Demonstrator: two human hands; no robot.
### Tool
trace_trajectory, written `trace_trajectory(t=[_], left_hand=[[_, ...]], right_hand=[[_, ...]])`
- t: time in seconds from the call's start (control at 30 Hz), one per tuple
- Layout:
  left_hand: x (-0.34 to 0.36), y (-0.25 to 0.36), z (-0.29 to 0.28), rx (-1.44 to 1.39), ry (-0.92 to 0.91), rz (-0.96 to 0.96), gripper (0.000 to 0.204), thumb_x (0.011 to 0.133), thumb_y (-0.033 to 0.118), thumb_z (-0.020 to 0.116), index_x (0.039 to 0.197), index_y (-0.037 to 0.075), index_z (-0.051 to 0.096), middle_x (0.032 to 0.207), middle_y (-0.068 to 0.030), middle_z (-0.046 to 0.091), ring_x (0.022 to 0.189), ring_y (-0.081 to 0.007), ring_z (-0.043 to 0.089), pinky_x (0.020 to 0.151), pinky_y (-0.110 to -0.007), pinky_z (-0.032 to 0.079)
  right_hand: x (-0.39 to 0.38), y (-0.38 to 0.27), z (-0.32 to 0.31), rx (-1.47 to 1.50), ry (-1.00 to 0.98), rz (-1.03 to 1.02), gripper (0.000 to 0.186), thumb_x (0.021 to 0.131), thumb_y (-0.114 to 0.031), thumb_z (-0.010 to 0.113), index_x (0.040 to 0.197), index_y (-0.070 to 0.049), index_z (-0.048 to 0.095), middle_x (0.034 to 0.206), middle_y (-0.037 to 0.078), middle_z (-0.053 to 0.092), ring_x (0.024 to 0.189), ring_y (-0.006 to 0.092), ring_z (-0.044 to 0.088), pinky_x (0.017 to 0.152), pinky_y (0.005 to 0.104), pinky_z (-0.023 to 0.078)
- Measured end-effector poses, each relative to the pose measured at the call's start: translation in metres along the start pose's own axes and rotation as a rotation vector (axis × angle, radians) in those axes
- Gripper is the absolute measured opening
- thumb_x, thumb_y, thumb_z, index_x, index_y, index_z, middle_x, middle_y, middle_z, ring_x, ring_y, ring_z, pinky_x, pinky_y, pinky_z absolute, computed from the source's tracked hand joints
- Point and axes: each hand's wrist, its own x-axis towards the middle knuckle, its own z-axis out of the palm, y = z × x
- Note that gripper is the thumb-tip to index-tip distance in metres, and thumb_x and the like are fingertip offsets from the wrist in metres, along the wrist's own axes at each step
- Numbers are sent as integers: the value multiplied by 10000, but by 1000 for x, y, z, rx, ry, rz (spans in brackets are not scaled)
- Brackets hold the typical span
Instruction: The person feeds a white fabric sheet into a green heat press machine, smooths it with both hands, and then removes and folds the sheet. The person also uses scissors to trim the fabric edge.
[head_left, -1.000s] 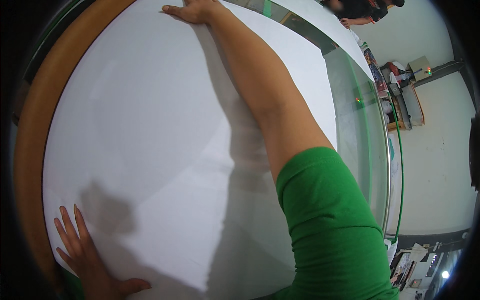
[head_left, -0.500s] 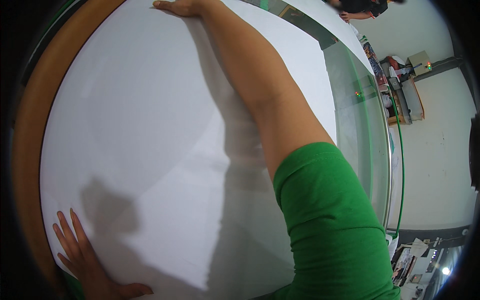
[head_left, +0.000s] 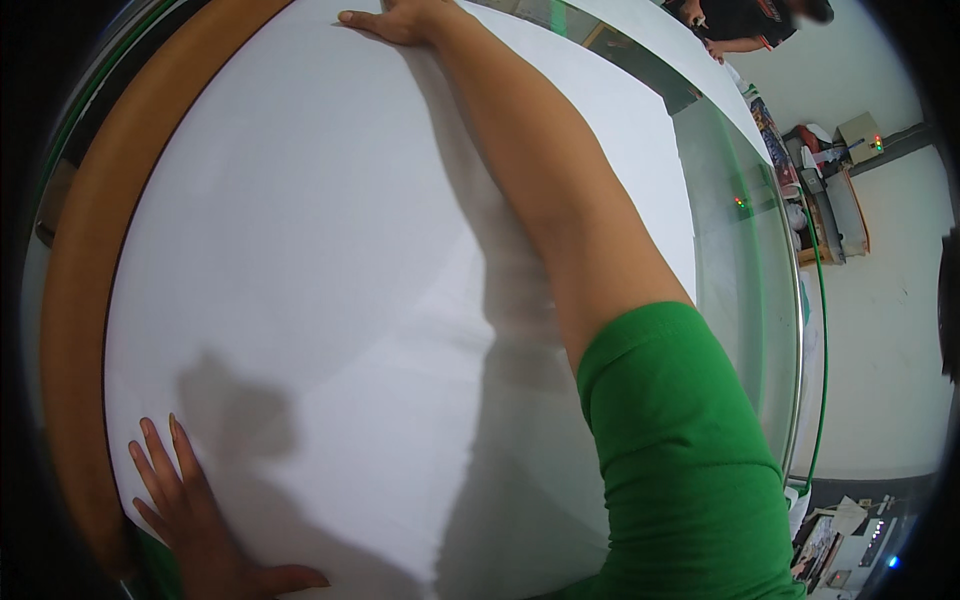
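Note:
A large smooth white sheet (head_left: 330,240) covers most of the surface before me, with faint ripples in its middle. My left hand (head_left: 190,510) lies flat on its near left part, fingers spread and thumb pointing right. Across the sheet stretches my right arm in a green sleeve. At the far edge of the view, my right hand (head_left: 405,20) rests on the sheet with its thumb stretched out to the left; its other fingers are mostly cut off. Neither hand shows anything in its grasp. Shadows of my arm and head fall on the sheet.
A brown rounded edge (head_left: 85,290) curves along the sheet's left side. To the right runs a glass surface (head_left: 735,250) with a metal rail (head_left: 797,370) and a green cable (head_left: 824,370). A co-worker (head_left: 755,22) in dark clothing stands far right, near shelved items (head_left: 825,200).
The whole view has shifted, so the scene sits slightly more to the right and lower. Both hands keep about the same places on the sheet. More of the co-worker shows.

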Motion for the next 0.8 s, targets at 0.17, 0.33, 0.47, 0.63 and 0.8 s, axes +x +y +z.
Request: trace_trajectory(t=[0.17, 0.33, 0.47, 0.63, 0.8], left_hand=[[-1, -1, 0, -26, 0, -2, 1635, 480, 424, 1031, 1724, 177, -2, 1787, -198, -25, 1634, -450, -25, 1222, -809, 87], [-2, -15, 7, -84, 55, 39, 1475, 603, 564, 956, 1732, 231, 68, 1795, -169, 18, 1636, -450, 8, 1199, -832, 54], [14, -23, 29, -102, 285, 41, 1552, 559, 969, 687, 1707, 85, 133, 1737, -242, 173, 1628, -443, 96, 1235, -741, 15], [11, -10, 61, -29, 511, -194, 1457, 637, 1072, 418, 1682, 73, 236, 1695, -246, 268, 1608, -447, 173, 1247, -727, -3], [11, -10, 52, 143, 352, 10, 1542, 511, 1097, 389, 1705, 134, 231, 1767, -214, 155, 1641, -445, 45, 1222, -757, -38]], right_hand=[[5, -2, 3, -18, -17, 19, 1122, 978, -862, 243, 1677, 15, 207, 1750, 236, 195, 1619, 413, 197, 1324, 465, 179], [10, -1, 10, 40, 44, 36, 1070, 1006, -815, 279, 1662, 29, 246, 1737, 251, 228, 1612, 422, 214, 1321, 463, 190], [-6, 11, 13, 46, 182, -43, 985, 1028, -754, 352, 1641, 17, 315, 1701, 278, 295, 1593, 436, 250, 1317, 470, 203], [-29, 34, 4, 134, 37, -103, 920, 1046, -724, 352, 1633, -17, 379, 1722, 258, 265, 1602, 419, 237, 1321, 475, 193], [-30, 43, 3, 49, 3, -69, 983, 1022, -775, 345, 1656, -23, 330, 1739, 230, 245, 1614, 397, 218, 1325, 472, 182]])
